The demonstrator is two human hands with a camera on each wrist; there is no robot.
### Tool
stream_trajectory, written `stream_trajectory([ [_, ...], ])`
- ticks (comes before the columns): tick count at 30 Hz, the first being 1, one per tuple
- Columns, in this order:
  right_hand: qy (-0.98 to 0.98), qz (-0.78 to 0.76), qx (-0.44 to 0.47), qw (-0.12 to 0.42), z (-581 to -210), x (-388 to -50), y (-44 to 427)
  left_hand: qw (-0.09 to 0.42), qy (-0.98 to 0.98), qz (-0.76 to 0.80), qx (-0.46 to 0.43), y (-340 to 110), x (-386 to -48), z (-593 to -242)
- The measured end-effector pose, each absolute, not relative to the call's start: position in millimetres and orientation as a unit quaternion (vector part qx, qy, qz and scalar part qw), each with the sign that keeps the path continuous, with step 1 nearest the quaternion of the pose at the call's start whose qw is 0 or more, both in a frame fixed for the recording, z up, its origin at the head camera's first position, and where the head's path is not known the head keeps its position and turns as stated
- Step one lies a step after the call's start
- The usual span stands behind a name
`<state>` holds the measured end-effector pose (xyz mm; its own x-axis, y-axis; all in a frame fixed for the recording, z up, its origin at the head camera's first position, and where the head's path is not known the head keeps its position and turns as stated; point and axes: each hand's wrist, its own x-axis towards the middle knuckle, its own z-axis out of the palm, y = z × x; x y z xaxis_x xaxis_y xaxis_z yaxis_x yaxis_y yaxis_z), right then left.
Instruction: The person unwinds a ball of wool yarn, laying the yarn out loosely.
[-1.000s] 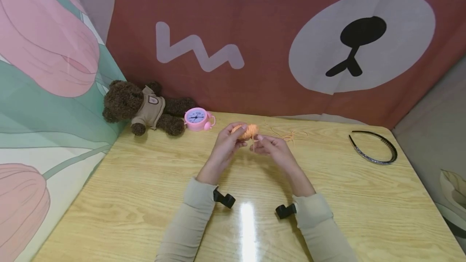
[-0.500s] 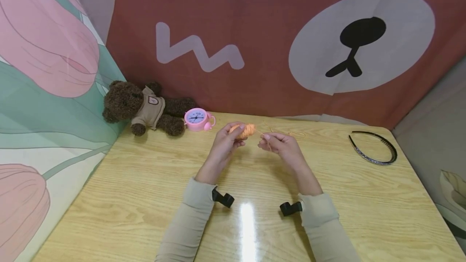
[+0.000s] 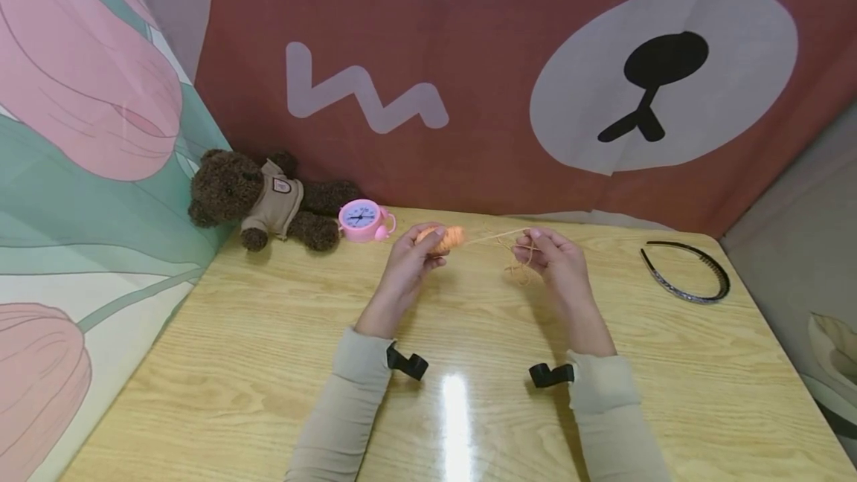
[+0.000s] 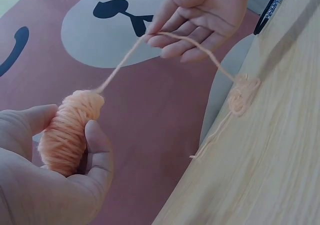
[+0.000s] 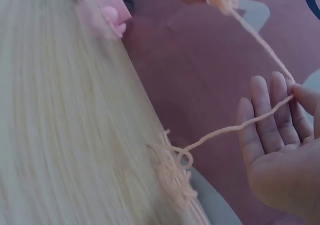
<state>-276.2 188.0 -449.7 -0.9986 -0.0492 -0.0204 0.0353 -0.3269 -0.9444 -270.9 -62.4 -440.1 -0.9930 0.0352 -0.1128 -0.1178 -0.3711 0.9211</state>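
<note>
Well to the left of the ball of orange yarn (image 3: 448,239), a brown teddy bear (image 3: 271,203) lies on the table (image 3: 268,355), and a pink alarm clock (image 3: 360,219) stands between that bear and the ball. The left hand (image 3: 405,262) comes next, thumb and fingers curled around the ball, which it holds up off the table. From the ball's right end a strand (image 3: 495,236) runs out straight to the right hand (image 3: 562,262), which pinches it between thumb and forefinger. That hand was close beside the ball a second ago and is now well apart from it, so the work seems to have reached drawing out a length of yarn. Past the pinch the strand drops to a loose tangle (image 4: 244,95), right of the ball; whether it touches the table I cannot tell. Farthest right of the ball lies a dark headband (image 3: 689,296)
</note>
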Motion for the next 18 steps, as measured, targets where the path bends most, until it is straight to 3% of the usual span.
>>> stream_trajectory([
  [18, 0.454, -0.890, 0.041, -0.019, -437, -271, 229, 0.026, 0.557, 0.829, -0.053, -73, -272, -437],
])
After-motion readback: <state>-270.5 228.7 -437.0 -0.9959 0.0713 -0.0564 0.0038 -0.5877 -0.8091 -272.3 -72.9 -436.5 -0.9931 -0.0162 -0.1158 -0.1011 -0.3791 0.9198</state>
